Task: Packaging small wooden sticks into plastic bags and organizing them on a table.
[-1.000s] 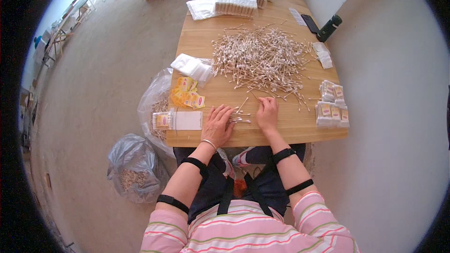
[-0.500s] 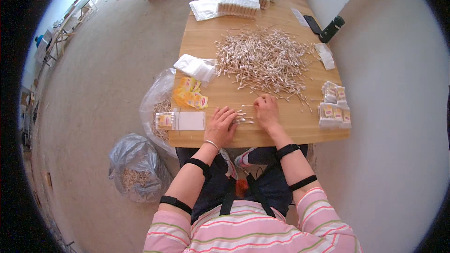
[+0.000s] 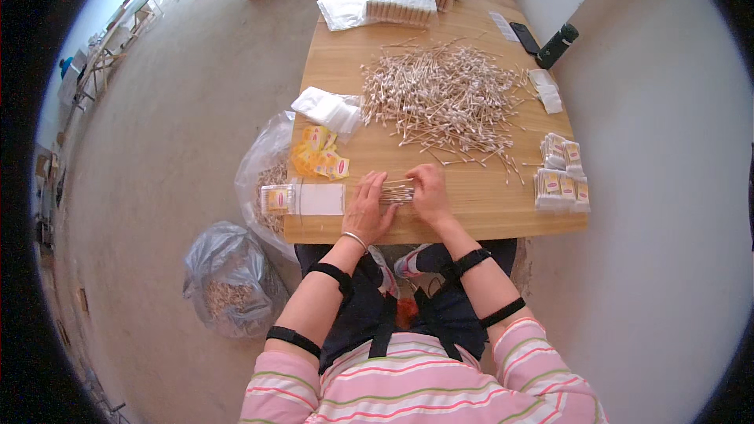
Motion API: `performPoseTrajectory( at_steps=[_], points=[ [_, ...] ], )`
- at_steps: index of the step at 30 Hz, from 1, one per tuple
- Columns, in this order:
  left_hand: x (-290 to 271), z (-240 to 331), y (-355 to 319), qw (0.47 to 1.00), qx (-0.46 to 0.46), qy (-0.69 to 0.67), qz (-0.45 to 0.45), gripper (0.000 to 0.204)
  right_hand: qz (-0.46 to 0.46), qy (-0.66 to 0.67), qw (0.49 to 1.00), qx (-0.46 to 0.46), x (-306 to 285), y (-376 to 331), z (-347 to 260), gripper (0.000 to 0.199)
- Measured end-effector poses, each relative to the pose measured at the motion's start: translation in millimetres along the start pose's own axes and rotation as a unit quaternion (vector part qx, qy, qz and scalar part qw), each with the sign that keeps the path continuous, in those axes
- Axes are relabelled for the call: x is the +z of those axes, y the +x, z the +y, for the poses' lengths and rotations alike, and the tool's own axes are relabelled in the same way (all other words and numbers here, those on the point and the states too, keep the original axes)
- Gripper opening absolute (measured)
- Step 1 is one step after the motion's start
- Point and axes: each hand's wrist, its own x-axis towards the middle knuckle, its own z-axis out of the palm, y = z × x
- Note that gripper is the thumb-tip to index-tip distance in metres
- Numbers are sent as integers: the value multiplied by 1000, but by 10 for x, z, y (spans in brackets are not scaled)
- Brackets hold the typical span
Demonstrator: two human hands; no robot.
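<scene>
At the near edge of the wooden table (image 3: 487, 216), the left hand (image 3: 367, 208) and the right hand (image 3: 428, 192) close in from either side on a small bundle of cotton swabs (image 3: 397, 191). The fingers of both hands curl onto the bundle's ends, pinching it between them. The bundle lies flat on the wood with its long axis running left to right, parallel to the near edge, its tips pointing at each palm.

Just left of the left hand lies a flat clear packet (image 3: 305, 199) near the table's near-left corner, and beyond it a few yellow labels (image 3: 320, 159) and a stack of clear bags (image 3: 330, 108) along the left edge. Filled packets (image 3: 561, 179) sit stacked at the right edge.

Farther in, a big loose heap of swabs (image 3: 444, 98) covers the middle of the table, its sticks pointing every way. At the far end stand boxed swabs (image 3: 400, 4).
</scene>
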Motion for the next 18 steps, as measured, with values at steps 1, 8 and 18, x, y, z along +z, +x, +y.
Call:
performPoseTrajectory(
  at_steps=[1, 8, 18],
  points=[
    [5, -20, -12, 1000, -3, 0, 0, 64, 80, 82, 992, 54, 10, -36, -12, 19],
    [17, -14, 22, 1000, 7, -3, -19, 62, 129, 381, 907, 128, 255, -122, -136, 40],
    [25, -138, -29, 994, -21, -93, 59, 47, 23, -95, 994, -58, 110, -289, -333, 67]
  ],
)
